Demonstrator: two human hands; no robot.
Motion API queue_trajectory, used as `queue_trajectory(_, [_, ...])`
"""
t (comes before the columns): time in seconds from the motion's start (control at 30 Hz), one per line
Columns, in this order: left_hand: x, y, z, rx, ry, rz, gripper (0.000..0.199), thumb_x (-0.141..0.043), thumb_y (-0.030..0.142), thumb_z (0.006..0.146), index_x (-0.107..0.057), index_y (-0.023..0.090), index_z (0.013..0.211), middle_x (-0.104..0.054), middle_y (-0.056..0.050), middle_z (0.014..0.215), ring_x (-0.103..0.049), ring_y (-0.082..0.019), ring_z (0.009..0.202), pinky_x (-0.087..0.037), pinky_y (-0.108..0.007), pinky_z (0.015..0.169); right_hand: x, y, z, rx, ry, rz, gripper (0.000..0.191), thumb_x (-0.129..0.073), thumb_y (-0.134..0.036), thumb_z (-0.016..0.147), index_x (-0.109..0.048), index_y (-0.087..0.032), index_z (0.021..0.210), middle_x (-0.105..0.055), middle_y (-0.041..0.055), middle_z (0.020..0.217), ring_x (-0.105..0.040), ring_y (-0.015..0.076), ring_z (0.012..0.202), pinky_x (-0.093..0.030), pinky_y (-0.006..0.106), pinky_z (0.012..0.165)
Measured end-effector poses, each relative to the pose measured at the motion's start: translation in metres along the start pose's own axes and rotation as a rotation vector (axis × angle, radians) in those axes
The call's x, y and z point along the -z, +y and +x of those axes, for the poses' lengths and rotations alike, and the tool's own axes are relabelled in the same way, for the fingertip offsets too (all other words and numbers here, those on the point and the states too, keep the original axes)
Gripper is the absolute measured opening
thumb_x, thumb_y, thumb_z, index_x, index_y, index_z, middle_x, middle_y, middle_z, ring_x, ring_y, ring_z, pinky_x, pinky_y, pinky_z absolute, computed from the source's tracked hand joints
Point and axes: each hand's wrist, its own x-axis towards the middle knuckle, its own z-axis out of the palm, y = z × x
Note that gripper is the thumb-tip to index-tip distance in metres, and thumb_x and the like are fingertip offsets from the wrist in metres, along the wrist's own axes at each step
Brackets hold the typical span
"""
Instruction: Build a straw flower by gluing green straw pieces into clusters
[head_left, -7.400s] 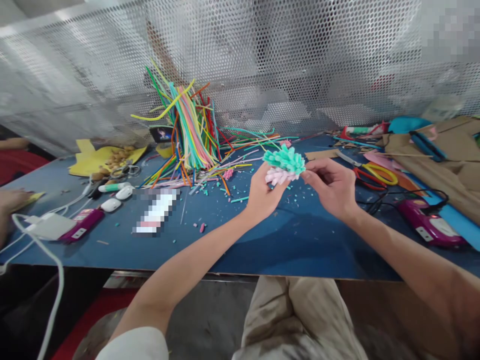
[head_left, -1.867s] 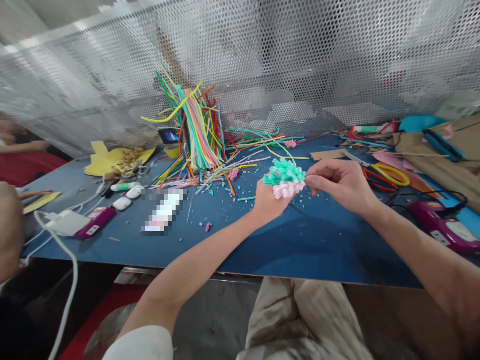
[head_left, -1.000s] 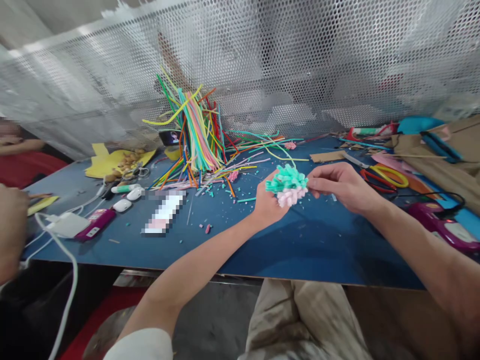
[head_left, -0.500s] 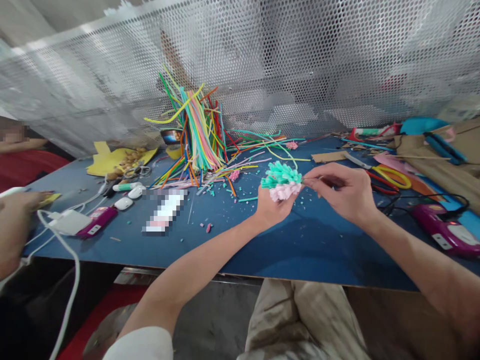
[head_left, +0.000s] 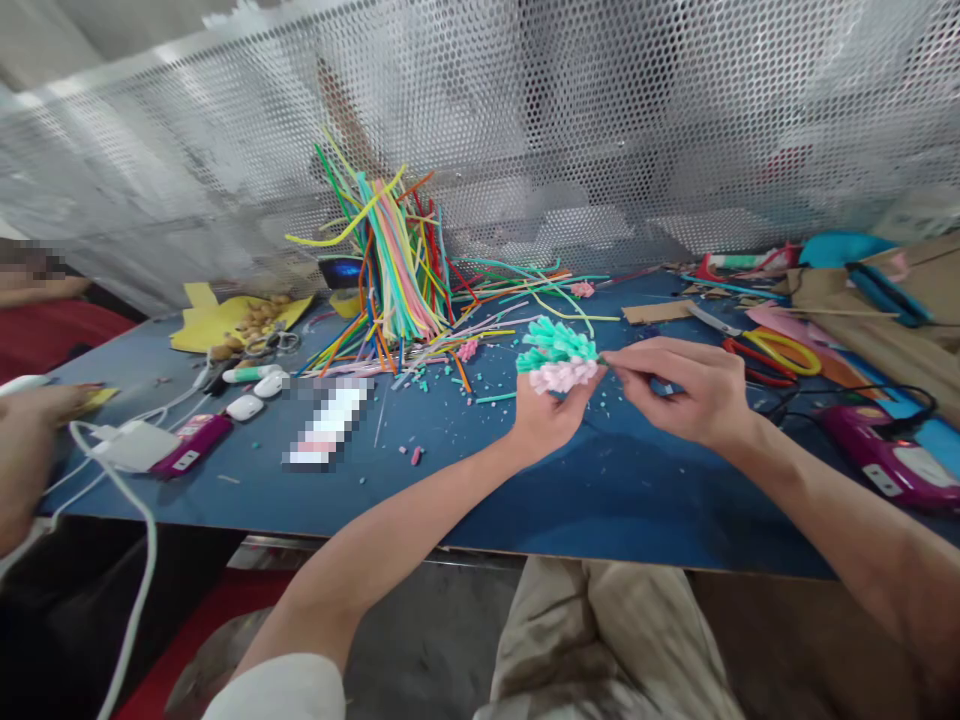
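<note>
Above the blue table, my left hand (head_left: 549,420) is closed around a fuzzy bundle of pipe cleaner pieces (head_left: 559,352), mint green on top and pale pink below. My right hand (head_left: 679,385) pinches at the bundle's right side, thumb and forefinger together. Something thin and dark shows at those fingertips, too small to name for certain. A pale green pipe cleaner (head_left: 577,312) curves up behind the bundle. Small mint and pink clippings lie scattered on the table to the left of my hands.
A tall sheaf of coloured pipe cleaners (head_left: 397,260) stands at the back. Scissors with yellow handles (head_left: 780,350) and a purple device (head_left: 892,455) lie at right. At left are a white charger (head_left: 139,445), another purple device (head_left: 193,443) and a co-worker's hand (head_left: 45,405). A perforated metal screen (head_left: 600,120) rises behind.
The bundle has tilted slightly and shifted a little up and left in my left hand. My right fingertips stay at its right side, with little movement.
</note>
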Motion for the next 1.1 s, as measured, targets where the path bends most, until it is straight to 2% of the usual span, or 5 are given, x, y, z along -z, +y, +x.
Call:
queue_trajectory(0.43, [0.0,-0.01,0.003,-0.078,0.049,0.0,0.029,-0.057,0.041,0.098,-0.073,0.023,0.084,-0.076,-0.003,0.081,-0.072,-0.019,0.076,-0.061,-0.036,0.071,0.0,0.004,0.002,-0.01,-0.07,-0.03,0.037,-0.069,-0.02,0.09,-0.068,-0.036,0.124,-0.078,0.001,0.109,-0.075,0.0207,0.093,-0.062,0.036,0.085])
queue_trajectory(0.6, [0.003,-0.009,0.002,-0.022,0.009,0.024,0.031,-0.057,0.042,0.098,-0.073,0.021,0.082,-0.076,-0.006,0.083,-0.073,-0.022,0.082,-0.061,-0.041,0.082,-0.003,0.012,-0.003,-0.023,-0.09,0.017,0.043,-0.067,-0.021,0.092,-0.065,-0.039,0.131,-0.077,0.0008,0.112,-0.074,0.0196,0.098,-0.061,0.035,0.087])
queue_trajectory(0.77, [-0.001,-0.014,-0.002,-0.086,-0.03,0.07,0.03,-0.056,0.039,0.099,-0.074,0.022,0.083,-0.077,-0.005,0.084,-0.073,-0.022,0.085,-0.059,-0.041,0.086,-0.003,0.017,-0.009,0.066,-0.133,-0.073,0.041,-0.064,-0.018,0.094,-0.064,-0.032,0.132,-0.077,0.0036,0.111,-0.073,0.0183,0.097,-0.061,0.034,0.086])
queue_trajectory(0.9, [-0.001,-0.023,-0.005,-0.115,-0.064,0.147,0.032,-0.053,0.041,0.099,-0.075,0.024,0.083,-0.077,-0.006,0.083,-0.073,-0.024,0.084,-0.059,-0.043,0.085,-0.005,0.011,-0.01,0.008,-0.078,-0.04,0.031,-0.061,-0.017,0.095,-0.069,-0.028,0.122,-0.077,0.0043,0.108,-0.073,0.0184,0.095,-0.061,0.035,0.086])
queue_trajectory(1.1, [-0.002,-0.034,-0.006,0.077,-0.14,-0.023,0.028,-0.064,0.049,0.091,-0.07,0.021,0.094,-0.076,-0.009,0.091,-0.072,-0.026,0.089,-0.058,-0.044,0.089,-0.007,-0.007,-0.006,-0.168,-0.002,0.053,0.016,-0.067,-0.024,0.091,-0.075,-0.026,0.105,-0.077,0.0049,0.096,-0.072,0.0192,0.083,-0.06,0.034,0.076])
